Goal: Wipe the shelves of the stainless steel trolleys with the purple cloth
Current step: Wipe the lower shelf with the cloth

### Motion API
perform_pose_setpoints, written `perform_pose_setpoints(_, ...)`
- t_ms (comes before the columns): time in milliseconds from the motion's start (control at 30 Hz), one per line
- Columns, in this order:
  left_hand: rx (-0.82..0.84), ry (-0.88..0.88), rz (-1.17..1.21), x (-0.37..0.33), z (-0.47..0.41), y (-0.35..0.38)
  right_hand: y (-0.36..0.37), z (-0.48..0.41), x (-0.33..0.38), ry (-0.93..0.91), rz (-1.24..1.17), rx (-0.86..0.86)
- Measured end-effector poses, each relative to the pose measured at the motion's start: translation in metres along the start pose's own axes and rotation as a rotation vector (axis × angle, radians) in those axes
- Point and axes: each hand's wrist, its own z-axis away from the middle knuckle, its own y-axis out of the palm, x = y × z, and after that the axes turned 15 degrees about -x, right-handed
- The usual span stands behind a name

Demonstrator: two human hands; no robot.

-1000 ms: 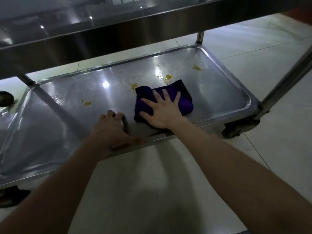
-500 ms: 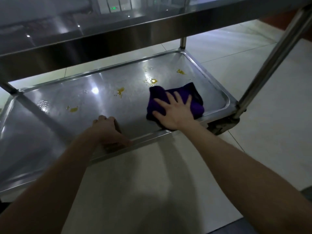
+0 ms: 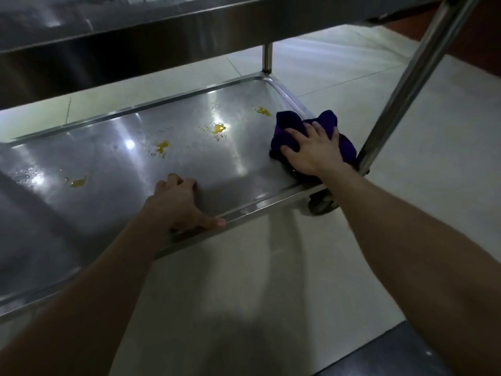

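Note:
The lower shelf (image 3: 113, 164) of a stainless steel trolley lies in front of me, wet and spotted with several yellow stains (image 3: 218, 128). At its near right corner sits the crumpled purple cloth (image 3: 287, 126). My right hand (image 3: 311, 150) presses flat on the cloth with fingers spread. My left hand (image 3: 179, 204) grips the shelf's front rim, fingers curled over into the tray and thumb along the edge.
The trolley's upper shelf (image 3: 135, 31) overhangs the far half of the view. A slanted steel post (image 3: 414, 80) rises at the right corner above a caster wheel (image 3: 322, 204). A rear post (image 3: 267, 58) stands at the far corner. Pale floor tiles surround the trolley.
My right hand has slid the purple cloth rightward from the shelf's middle into the near right corner. My left hand has stayed on the front rim.

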Motion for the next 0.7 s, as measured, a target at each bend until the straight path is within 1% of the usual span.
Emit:
perform_pose_setpoints(33,-0.001,0.004,0.004,0.0,0.001,0.0,0.004,0.002,0.021,-0.003,0.009,0.006)
perform_pose_setpoints(67,-0.002,0.008,0.001,0.001,0.001,0.0,0.008,0.008,0.046,-0.048,-0.001,0.016)
perform_pose_setpoints(100,-0.004,0.011,-0.007,0.001,0.0,-0.001,0.012,0.015,0.072,-0.139,-0.025,0.029)
perform_pose_setpoints(167,-0.003,0.006,-0.02,0.003,-0.001,-0.002,0.016,0.034,0.105,-0.383,-0.106,0.068)
perform_pose_setpoints(200,0.002,0.0,-0.018,0.004,-0.001,-0.002,0.016,0.039,0.108,-0.48,-0.148,0.084)
perform_pose_setpoints(233,0.008,-0.003,-0.01,0.005,0.0,-0.002,0.012,0.039,0.1,-0.526,-0.189,0.092)
perform_pose_setpoints(267,0.007,-0.002,0.005,0.005,0.001,-0.002,0.007,0.037,0.085,-0.515,-0.216,0.093)
perform_pose_setpoints(300,-0.002,0.0,0.023,0.006,0.001,-0.001,0.003,0.032,0.066,-0.455,-0.215,0.079)
perform_pose_setpoints(400,-0.026,0.004,0.049,0.004,0.005,-0.001,-0.007,0.02,-0.002,-0.124,-0.088,-0.014)
perform_pose_setpoints(433,-0.029,0.001,0.054,0.004,0.006,-0.001,-0.008,0.02,-0.015,-0.036,-0.045,-0.033)
perform_pose_setpoints(500,-0.041,0.007,0.059,0.003,0.009,-0.001,-0.004,0.025,-0.005,0.056,0.025,-0.032)
perform_pose_setpoints(533,-0.054,0.006,0.063,0.002,0.011,0.0,-0.001,0.03,0.016,0.042,0.032,-0.02)
perform_pose_setpoints(567,-0.073,0.001,0.067,0.003,0.013,0.0,0.003,0.034,0.042,-0.029,0.013,0.002)
perform_pose_setpoints(633,-0.108,-0.006,0.085,0.003,0.016,0.0,0.01,0.046,0.09,-0.288,-0.08,0.051)
perform_pose_setpoints(667,-0.123,-0.006,0.11,0.004,0.019,0.001,0.011,0.051,0.105,-0.415,-0.13,0.074)
perform_pose_setpoints(700,-0.137,-0.001,0.137,0.008,0.023,0.001,0.009,0.051,0.11,-0.493,-0.172,0.09)
